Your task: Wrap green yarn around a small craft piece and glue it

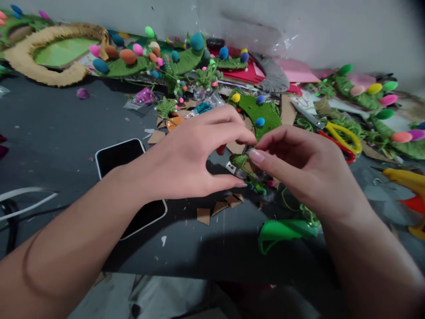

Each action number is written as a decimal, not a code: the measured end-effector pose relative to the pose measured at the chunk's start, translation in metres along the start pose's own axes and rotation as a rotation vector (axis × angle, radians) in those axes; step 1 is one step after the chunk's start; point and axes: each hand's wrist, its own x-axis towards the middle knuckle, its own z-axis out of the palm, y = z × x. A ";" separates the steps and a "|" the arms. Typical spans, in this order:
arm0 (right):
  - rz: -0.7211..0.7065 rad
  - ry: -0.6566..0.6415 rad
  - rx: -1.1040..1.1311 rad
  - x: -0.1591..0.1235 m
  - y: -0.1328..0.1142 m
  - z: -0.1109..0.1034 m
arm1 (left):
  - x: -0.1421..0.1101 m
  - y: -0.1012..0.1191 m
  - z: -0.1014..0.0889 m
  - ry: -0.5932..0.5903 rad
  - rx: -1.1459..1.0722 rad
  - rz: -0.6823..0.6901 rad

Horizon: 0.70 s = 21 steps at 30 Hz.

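Note:
A small piece wrapped in green yarn [241,160] is pinched between the thumb and fingers of my right hand [307,166]. My left hand [195,155] curves around the piece from the left, thumb and index finger spread apart. Its index fingertip reaches the right fingertips; whether it holds a strand there is too small to see. Below the hands lie tiny coloured balls [262,191] on green yarn. A green wrapped crescent [262,115] with yellow and blue balls lies just beyond.
A phone [121,155] lies partly under my left forearm. Small cardboard pieces [203,215] and a green-handled tool [287,230] are near the front. Scissors [332,133] and a yellow glue gun [405,177] lie right. Decorated wreath pieces [122,66] and a tan ring [20,55] line the back.

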 end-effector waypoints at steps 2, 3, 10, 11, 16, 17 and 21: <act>-0.009 -0.002 -0.005 0.000 -0.001 0.000 | 0.000 -0.001 0.000 0.001 0.003 0.005; -0.010 -0.002 -0.006 0.001 -0.001 0.000 | 0.000 -0.001 0.000 0.001 0.004 0.007; 0.014 0.006 -0.010 -0.001 0.000 0.004 | 0.000 0.002 0.000 0.010 -0.005 0.011; 0.018 0.008 -0.005 -0.001 0.000 0.005 | 0.000 0.002 0.000 0.012 -0.003 0.009; 0.027 0.005 0.031 0.000 0.000 0.004 | 0.000 0.001 0.001 0.018 -0.002 -0.002; 0.031 -0.007 0.048 0.001 0.001 0.003 | 0.000 0.001 0.001 0.018 -0.001 -0.001; 0.026 -0.028 0.104 0.002 0.003 -0.002 | 0.000 0.000 0.000 0.011 0.008 0.003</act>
